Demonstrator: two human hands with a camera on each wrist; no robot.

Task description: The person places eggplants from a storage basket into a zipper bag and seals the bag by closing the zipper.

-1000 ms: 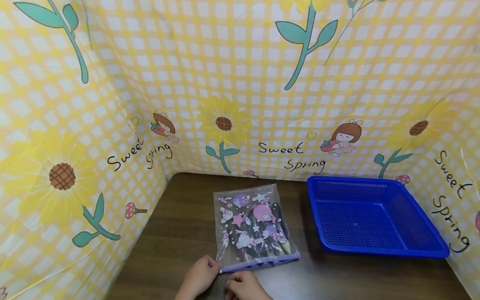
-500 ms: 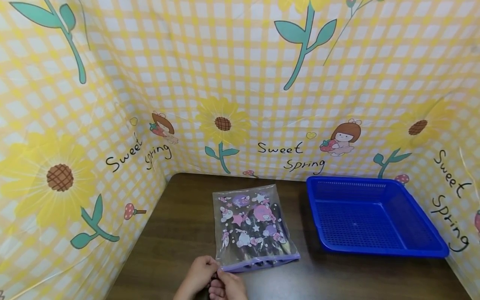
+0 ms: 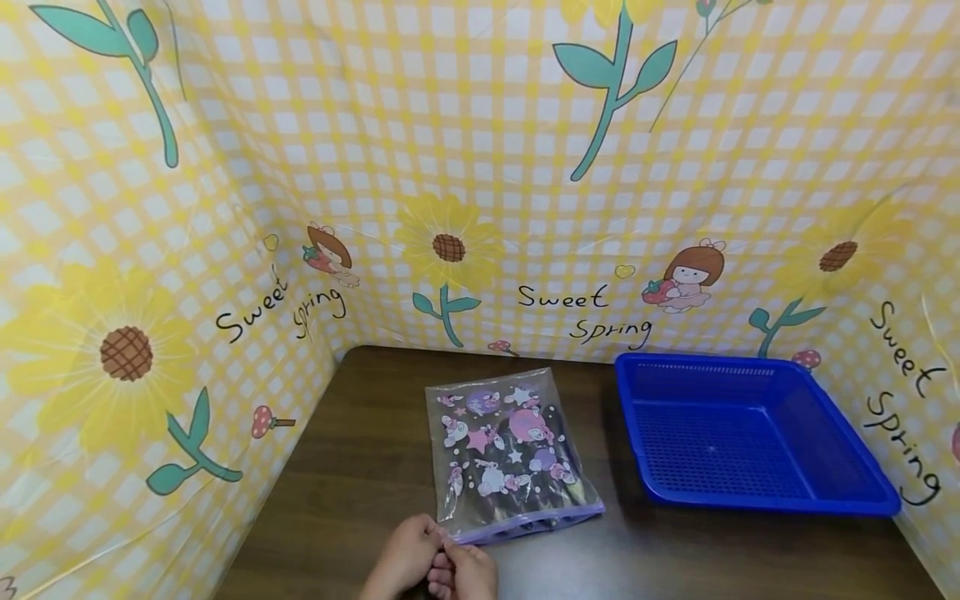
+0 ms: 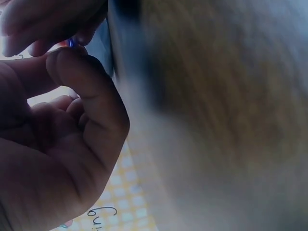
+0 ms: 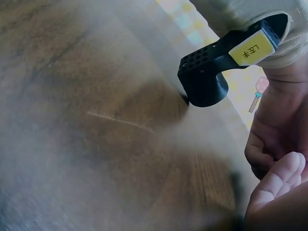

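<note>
A clear zip bag (image 3: pixel 487 479) with pink, purple and white cartoon prints lies flat on the brown table (image 3: pixel 360 433), its purple zip strip (image 3: pixel 532 523) facing me. At the strip's left end, my left hand (image 3: pixel 408 554) pinches the bag's corner between thumb and forefinger. My right hand (image 3: pixel 472 573) meets it there, thumb and finger pinching the same corner. Close up in the left wrist view, a bit of purple edge (image 4: pixel 72 42) shows at the fingertips; the fingers hide the rest. The right wrist view catches both hands only at its right edge.
A blue plastic basket (image 3: pixel 765 502) with a perforated bottom stands to the bag's right. Yellow checked cloth (image 3: pixel 480 167) with sunflowers walls in the table at the back and sides. A black wrist camera (image 5: pixel 207 77) sits on the left sleeve.
My right hand has moved left along the strip, from just below it to the corner beside my left hand. Both hands and the bag's near edge then shifted slightly right.
</note>
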